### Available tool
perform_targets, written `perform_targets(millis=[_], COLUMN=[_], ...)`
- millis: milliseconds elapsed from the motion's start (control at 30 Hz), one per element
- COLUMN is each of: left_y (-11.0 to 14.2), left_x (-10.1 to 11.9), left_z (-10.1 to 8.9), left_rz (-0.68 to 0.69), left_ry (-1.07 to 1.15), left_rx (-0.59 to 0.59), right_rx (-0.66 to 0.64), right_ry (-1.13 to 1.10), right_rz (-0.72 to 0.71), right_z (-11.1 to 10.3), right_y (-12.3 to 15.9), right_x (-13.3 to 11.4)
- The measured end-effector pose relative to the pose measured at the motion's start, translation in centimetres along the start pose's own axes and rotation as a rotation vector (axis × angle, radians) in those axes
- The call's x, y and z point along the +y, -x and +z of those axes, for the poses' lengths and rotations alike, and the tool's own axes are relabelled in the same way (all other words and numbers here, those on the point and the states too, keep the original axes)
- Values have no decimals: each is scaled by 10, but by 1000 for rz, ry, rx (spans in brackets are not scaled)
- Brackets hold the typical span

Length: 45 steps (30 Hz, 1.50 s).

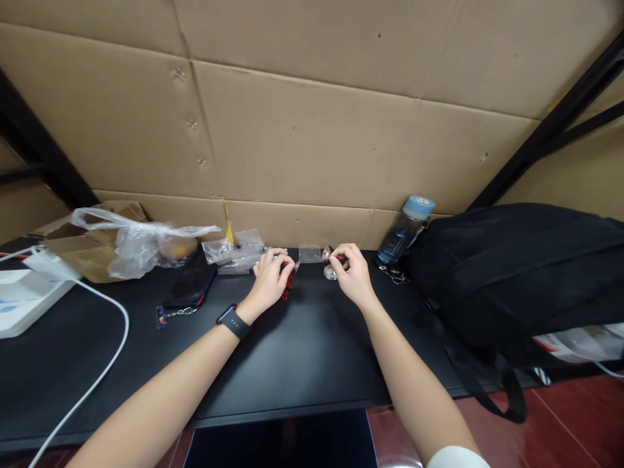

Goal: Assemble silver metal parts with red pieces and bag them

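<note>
My left hand, with a black watch on its wrist, is closed around a small red thing that pokes out below the fingers. My right hand pinches another small red and clear piece near the far edge of the black table. Between the two hands lies a small clear plastic bag. A tiny clear round part sits on the table just left of my right hand. What exactly the red things are is too small to tell.
A black backpack fills the right side, with a blue water bottle and keys beside it. To the left lie clear bags, a black phone, a cardboard box with a plastic bag, a white cable and a white device. Cardboard walls stand behind.
</note>
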<state>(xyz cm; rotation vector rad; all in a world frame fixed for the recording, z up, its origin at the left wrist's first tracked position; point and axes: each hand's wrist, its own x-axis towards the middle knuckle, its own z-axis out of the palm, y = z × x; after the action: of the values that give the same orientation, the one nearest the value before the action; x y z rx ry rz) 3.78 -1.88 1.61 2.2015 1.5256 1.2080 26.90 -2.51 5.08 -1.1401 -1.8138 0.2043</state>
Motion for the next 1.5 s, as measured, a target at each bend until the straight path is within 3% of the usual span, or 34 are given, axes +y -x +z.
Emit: perform_targets(millis=[167,267,367,467,633,767,933,1067,1200,1367,1433,1500], left_y=[1,5,6,7,10,11,10,8,5,1,0,0], left_x=[5,7,7,6,9,12,14,17,14,-1,-6,-9], left_z=[0,4,9,13,13,12,10,9,8,12,16,20], left_rz=[-39,-10,2,-7,-14,-26,-26,15,109,310,349,362], left_ry=[87,111,202,268,219,157,82,17,-128,-359,-394,-392], left_rx=[17,-31,-2,42,25,22,-4,-37,-63,-223,-272,-305], right_rx=[-133,-79,-14,-62,-217,-231,-264,-289,-237,-147,-196,-379], right_ry=[-18,-149,-254,-324,-631,-798,-895,-807,-575,-188,-69,-68], right_rz=[-65,-11,42,86,271,416,483,428,313,265,220,145], right_z=[15,24,28,32,42,44,39,35,31,9,-4,-15], right_y=[8,11,12,14,20,20,19,18,15,5,2,1], right_x=[-3,-8,-13,-15,-14,-13,-15,-12,-3,17,24,29])
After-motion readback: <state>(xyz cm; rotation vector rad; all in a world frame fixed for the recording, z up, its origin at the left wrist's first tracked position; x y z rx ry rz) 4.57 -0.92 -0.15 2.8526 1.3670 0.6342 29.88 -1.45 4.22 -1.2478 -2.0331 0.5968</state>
